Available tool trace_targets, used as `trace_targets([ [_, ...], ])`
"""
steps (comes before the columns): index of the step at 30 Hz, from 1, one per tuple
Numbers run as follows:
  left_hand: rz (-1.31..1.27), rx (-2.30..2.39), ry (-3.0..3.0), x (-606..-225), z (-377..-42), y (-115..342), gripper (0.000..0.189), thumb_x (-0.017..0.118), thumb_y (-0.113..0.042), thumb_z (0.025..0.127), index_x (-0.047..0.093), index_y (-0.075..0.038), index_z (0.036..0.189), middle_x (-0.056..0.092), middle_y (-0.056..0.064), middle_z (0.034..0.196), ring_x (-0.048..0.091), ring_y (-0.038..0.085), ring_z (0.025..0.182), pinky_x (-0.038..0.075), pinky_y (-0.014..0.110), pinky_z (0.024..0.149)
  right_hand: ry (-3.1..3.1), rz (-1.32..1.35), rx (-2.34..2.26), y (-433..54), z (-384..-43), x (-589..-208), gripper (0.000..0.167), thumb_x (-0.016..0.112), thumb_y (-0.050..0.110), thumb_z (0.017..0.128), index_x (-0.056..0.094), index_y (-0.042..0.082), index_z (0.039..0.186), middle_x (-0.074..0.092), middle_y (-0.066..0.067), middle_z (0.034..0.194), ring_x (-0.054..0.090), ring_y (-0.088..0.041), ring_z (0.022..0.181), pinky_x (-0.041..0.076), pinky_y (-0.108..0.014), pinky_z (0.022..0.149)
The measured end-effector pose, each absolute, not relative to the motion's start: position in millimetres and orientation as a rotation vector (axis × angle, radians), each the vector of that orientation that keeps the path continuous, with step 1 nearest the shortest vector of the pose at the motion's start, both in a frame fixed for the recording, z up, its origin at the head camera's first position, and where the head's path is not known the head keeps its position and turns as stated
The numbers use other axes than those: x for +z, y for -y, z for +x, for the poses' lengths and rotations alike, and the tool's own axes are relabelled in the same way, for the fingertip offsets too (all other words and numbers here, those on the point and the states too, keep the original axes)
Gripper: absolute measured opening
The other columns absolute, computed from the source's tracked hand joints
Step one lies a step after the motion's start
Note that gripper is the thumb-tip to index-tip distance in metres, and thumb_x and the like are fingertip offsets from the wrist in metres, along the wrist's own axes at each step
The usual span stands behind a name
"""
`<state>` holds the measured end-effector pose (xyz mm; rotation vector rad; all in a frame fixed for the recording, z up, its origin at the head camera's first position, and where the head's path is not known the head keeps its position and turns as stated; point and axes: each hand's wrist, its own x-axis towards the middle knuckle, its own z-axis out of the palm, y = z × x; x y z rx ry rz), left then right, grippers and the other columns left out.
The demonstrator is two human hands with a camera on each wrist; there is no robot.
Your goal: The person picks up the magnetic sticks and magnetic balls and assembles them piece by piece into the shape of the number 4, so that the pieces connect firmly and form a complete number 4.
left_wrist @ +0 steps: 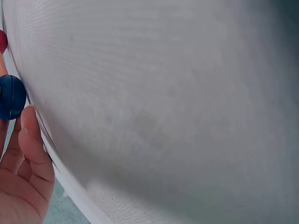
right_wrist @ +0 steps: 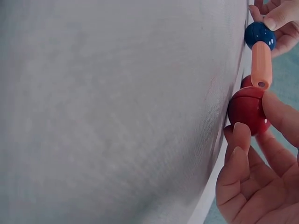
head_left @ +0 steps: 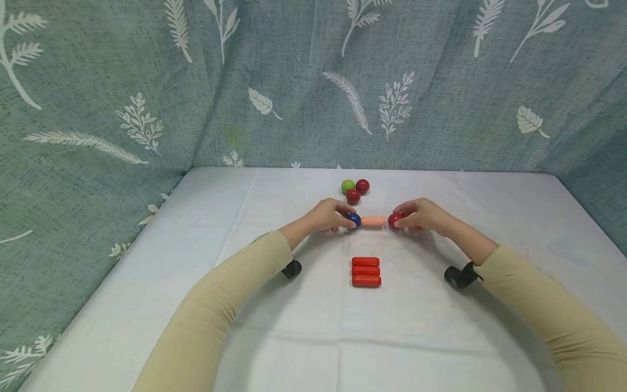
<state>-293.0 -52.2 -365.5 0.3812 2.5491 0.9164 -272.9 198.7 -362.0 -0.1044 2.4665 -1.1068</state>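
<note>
My left hand [head_left: 329,214] pinches a dark blue ball [head_left: 354,220] between thumb and fingers. An orange rod [head_left: 373,221] extends from that ball's right side, lying level between the two hands. A red ball [head_left: 394,220] is pinched by my right hand [head_left: 422,214], just off the rod's right end in the head view. In the right wrist view the rod [right_wrist: 261,65] shows a small hole in its near end, close beside the red ball [right_wrist: 247,110]. The blue ball [left_wrist: 11,97] sits at the left edge of the left wrist view, at the fingertips.
Behind the hands a green ball [head_left: 348,187] and two red balls [head_left: 362,186] are grouped together. Several red rods [head_left: 366,270] lie in a stack of rows nearer the front. A white cloth covers the table [head_left: 294,348], and a patterned curtain [head_left: 303,109] hangs behind it.
</note>
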Motion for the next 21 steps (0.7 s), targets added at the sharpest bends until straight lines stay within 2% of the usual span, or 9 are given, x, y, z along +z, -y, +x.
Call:
trace_targets([
  [21,0.390,0.912,-2.553,-367.2,-293.5,53.0,0.041,0.070,-0.029,0.080,0.060,-0.020,0.119,0.060,0.003,0.105,0.052,0.012,0.059,0.041,0.021,0.049,-2.462,-0.128,-1.094,-192.6,-271.6,-361.6,0.045,0.063,0.019,0.086,0.052,0.005,0.127,0.054,-0.015,0.115,0.053,-0.016,0.071,0.045,-0.024,0.064],
])
